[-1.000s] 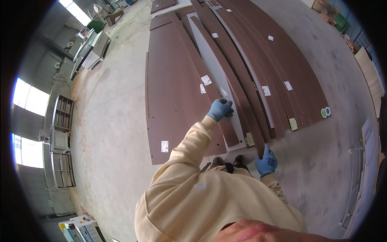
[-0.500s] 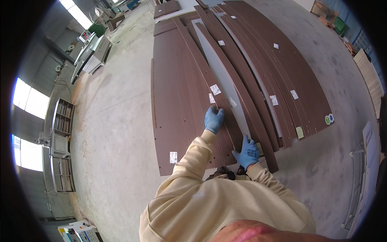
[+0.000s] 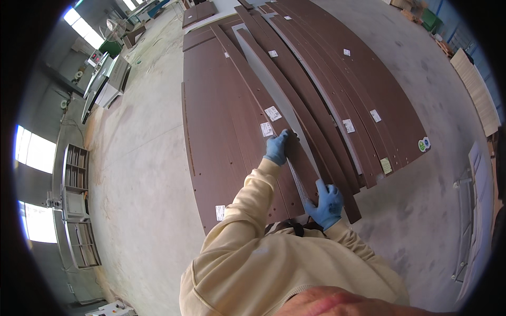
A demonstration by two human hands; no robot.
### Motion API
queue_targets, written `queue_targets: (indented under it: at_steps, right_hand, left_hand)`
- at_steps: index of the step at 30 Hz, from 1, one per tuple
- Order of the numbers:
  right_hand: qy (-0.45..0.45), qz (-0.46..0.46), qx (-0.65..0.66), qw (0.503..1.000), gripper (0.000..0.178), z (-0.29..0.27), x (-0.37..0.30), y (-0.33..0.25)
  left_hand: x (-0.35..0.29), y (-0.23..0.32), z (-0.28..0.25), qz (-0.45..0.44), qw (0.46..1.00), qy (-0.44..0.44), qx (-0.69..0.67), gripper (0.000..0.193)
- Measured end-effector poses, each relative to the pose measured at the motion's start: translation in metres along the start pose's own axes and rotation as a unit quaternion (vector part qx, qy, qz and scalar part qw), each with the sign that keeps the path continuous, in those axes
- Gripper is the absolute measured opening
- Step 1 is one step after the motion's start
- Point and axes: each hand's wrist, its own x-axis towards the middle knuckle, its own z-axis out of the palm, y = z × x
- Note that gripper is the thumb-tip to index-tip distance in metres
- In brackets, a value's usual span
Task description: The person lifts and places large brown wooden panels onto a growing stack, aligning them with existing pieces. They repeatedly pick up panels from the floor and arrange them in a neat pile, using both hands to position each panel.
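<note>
A long, narrow brown panel strip (image 3: 263,97) runs away from me over wider brown boards, with a white label on its face. My left hand (image 3: 278,148), in a blue glove, is closed over this strip just below the label. My right hand (image 3: 325,204), also gloved in blue, grips the strip's near end, thumb to its left and fingers to its right. A pale edge shows along the strip's left side between my hands, so it seems tilted or slightly raised. Under my left forearm lies a wide brown board (image 3: 211,131) with small holes.
More brown strips (image 3: 311,73) lie side by side to the right, some overlapping. A wide brown board (image 3: 390,100) forms the right side. Shelving (image 3: 76,205) and a white machine (image 3: 108,81) stand at left across the concrete floor (image 3: 137,174). Sheets lean at the far right.
My left hand has moved onto the narrow strip from its left edge. The strip's near part has tilted, exposing its pale edge. The whole view has shifted slightly.
</note>
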Motion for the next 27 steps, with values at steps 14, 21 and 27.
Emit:
queue_targets:
  at_steps: [14,21,27]
  right_hand:
    - [0.051,0.015,-0.067,0.996,0.075,-0.005,-0.038,0.087]
    - [0.077,0.0,-0.088,0.993,0.073,-0.03,-0.022,0.12]
    - [0.053,0.033,-0.068,0.996,0.072,-0.039,-0.015,0.16]
  left_hand:
    - [0.012,-0.058,0.063,-0.045,0.994,-0.012,0.103,0.04]
    - [0.035,-0.075,0.104,-0.098,0.987,0.011,0.128,0.039]
    - [0.039,-0.078,0.119,-0.091,0.933,-0.021,0.347,0.042]
